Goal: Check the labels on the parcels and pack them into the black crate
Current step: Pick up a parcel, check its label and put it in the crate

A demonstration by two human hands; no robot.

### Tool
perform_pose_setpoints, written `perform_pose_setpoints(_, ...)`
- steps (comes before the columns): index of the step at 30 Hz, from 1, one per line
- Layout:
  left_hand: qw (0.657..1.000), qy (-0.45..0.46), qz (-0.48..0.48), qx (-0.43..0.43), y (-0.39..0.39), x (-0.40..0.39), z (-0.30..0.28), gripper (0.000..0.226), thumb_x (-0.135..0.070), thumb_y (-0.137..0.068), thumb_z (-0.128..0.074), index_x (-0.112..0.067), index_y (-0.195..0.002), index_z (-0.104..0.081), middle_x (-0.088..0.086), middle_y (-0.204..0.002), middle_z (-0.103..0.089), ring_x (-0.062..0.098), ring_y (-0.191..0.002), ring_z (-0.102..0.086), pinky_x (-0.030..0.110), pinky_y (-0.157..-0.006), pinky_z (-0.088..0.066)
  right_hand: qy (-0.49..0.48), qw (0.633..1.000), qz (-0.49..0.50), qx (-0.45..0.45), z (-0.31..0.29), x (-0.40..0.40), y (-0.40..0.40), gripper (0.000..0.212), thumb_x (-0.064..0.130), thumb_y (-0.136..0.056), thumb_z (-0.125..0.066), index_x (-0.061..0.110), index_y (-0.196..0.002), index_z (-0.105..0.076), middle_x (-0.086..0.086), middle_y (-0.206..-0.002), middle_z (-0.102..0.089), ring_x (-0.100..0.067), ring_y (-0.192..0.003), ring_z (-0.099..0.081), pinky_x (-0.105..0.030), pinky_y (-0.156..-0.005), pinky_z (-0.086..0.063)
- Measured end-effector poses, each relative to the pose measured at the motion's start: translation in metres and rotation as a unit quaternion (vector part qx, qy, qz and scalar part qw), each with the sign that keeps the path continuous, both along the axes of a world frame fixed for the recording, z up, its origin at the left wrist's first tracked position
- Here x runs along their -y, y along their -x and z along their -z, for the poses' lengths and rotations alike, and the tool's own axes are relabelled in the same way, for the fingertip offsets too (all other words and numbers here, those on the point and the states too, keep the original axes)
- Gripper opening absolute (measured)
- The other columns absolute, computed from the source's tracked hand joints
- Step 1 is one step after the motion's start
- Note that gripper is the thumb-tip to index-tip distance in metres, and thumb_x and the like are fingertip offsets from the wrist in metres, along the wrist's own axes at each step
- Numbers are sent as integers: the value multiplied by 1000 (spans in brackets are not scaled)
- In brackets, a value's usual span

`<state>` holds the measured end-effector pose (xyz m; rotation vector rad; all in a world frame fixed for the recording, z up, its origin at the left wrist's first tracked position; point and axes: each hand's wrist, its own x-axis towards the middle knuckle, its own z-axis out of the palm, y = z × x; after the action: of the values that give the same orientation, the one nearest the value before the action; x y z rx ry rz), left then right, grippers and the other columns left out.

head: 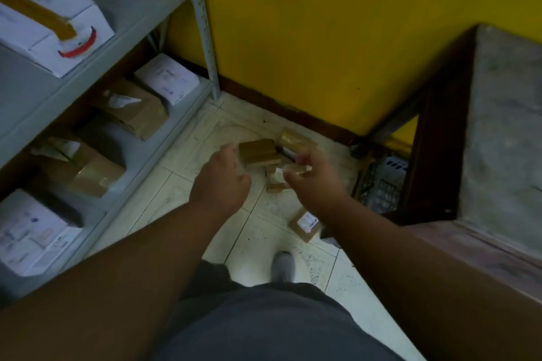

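Down on the tiled floor point(205, 141) at twelve o'clock lie small brown parcels point(259, 152), the biggest with its long axis left to right. At one o'clock the right hand point(313, 179) pinches a small labelled parcel point(296, 169). At eleven o'clock the left hand point(223, 182) hovers, fingers loosely curled, empty. At three o'clock stands the black crate point(381, 184).

You're standing in a small parcel stockroom. On your left a grey metal shelving rack point(187, 47) holds taped cardboard boxes point(88, 168) and white cartons point(50, 20) with shipping labels. More small brown parcels point(259, 152) lie on the tiled floor point(205, 141) below a yellow wall point(308, 38).
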<state>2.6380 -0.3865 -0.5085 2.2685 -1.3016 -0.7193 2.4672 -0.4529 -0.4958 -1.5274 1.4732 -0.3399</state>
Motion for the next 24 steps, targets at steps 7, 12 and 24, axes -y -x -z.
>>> perform_pose_setpoints(7, 1000, -18, 5, -24, -76, 53, 10, 59, -24, -89, -65, -22, -142, -39, 0, -117, -54, 17, -93, -54, 33, -77, -48, 5, 999, 34, -3, 26, 75, -87, 31, 30, -89, -70, 28, -115, -54, 8, -105, -60, -16, -78, -65, -33, -60, -58)
perform_pose_setpoints(12, 996, -47, 78, -26, -139, 118, 31, 58, -24, -90, -64, -21, -142, -40, -1, -114, -54, 18, -92, -54, 35, -77, -49, -7, 998, 67, -10, 49, 112, -140, 36, 27, -89, -70, 22, -122, -55, 7, -110, -59, -7, -85, -62, -26, -70, -53)
perform_pose_setpoints(24, 969, -216, 95, -73, -176, 256, 299, 55, -34, -92, -62, -23, -141, -39, 4, -127, -54, 22, -106, -58, 33, -80, -51, -121, 989, 40, -74, 312, 230, -185, 35, 44, -79, -63, 28, -110, -57, -1, -103, -65, -22, -88, -68, -48, -79, -60)
